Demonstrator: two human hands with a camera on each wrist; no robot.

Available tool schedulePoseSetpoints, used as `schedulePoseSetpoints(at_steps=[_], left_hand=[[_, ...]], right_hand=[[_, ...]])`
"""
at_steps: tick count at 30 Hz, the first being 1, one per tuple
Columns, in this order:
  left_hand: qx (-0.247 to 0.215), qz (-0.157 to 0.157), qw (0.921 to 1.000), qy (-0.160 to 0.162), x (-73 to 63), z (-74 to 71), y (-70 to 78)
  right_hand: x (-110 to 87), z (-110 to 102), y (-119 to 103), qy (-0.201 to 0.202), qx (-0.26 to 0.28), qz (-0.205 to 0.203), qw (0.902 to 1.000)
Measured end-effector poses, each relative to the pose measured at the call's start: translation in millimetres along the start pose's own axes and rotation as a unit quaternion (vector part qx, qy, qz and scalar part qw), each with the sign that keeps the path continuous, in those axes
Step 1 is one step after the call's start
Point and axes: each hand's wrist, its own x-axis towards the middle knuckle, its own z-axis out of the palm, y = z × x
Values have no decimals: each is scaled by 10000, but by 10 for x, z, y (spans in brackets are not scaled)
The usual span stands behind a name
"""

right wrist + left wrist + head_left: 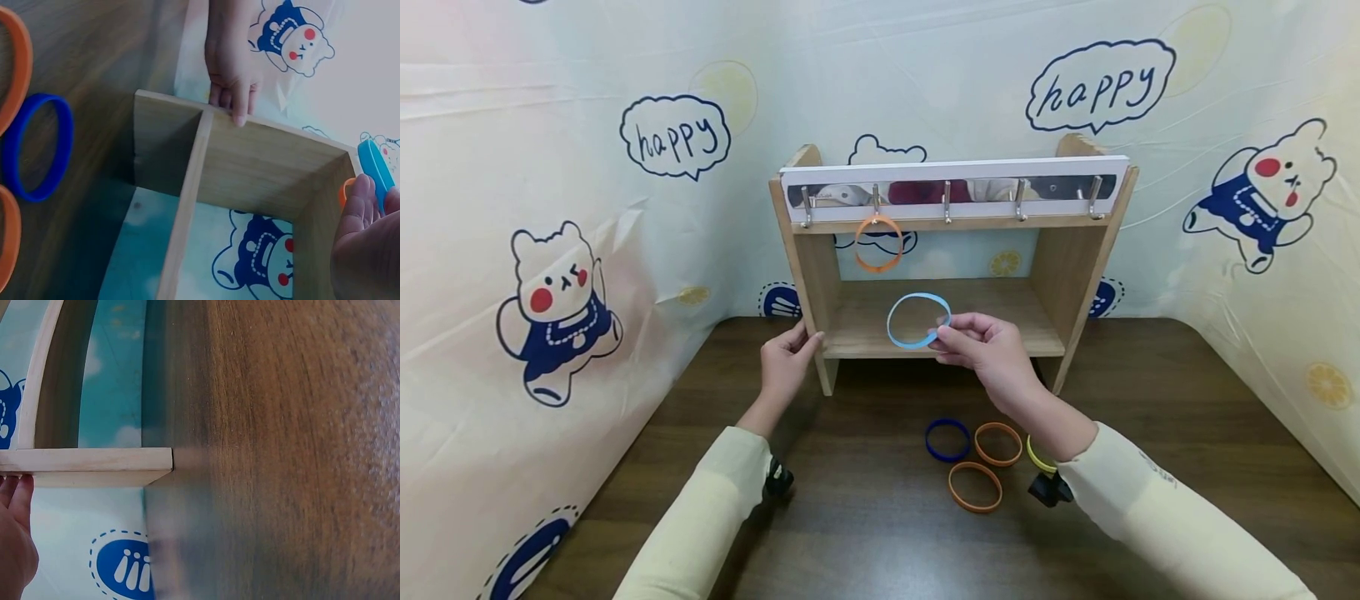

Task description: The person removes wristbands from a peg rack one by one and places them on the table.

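My right hand [988, 350] pinches a light-blue silicone wristband [890, 327] between thumb and fingers, holding it up in front of the shelf's lower board. In the right wrist view, the same wristband [374, 164] rises from the fingers of that hand [369, 231]. At the wooden shelf's left side panel [808, 275], my left hand [784, 367] grips the front edge, thumb inside and fingers along the outer face. An orange wristband [878, 268] hangs on the second hook from the left of the white hook rail [955, 167] across the shelf's top.
On the dark wood table [850, 533] lie a dark blue wristband [927, 446], two orange wristbands [977, 433] and a yellow wristband [1037, 462], partly covered by the right wrist. A printed cloth [625, 50] hangs behind and at both sides.
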Motion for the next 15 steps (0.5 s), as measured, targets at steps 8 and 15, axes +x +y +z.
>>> schedulePoseSetpoints(at_steps=[8,15], left_hand=[[67,-57,10000,-31,-5,-6,18],[150,-75,9999,-22,-10,-5,31]], right_hand=[[-132,-190,41,-120,-245,273,9993],[-251,-352,75,-119,-404,478,9980]])
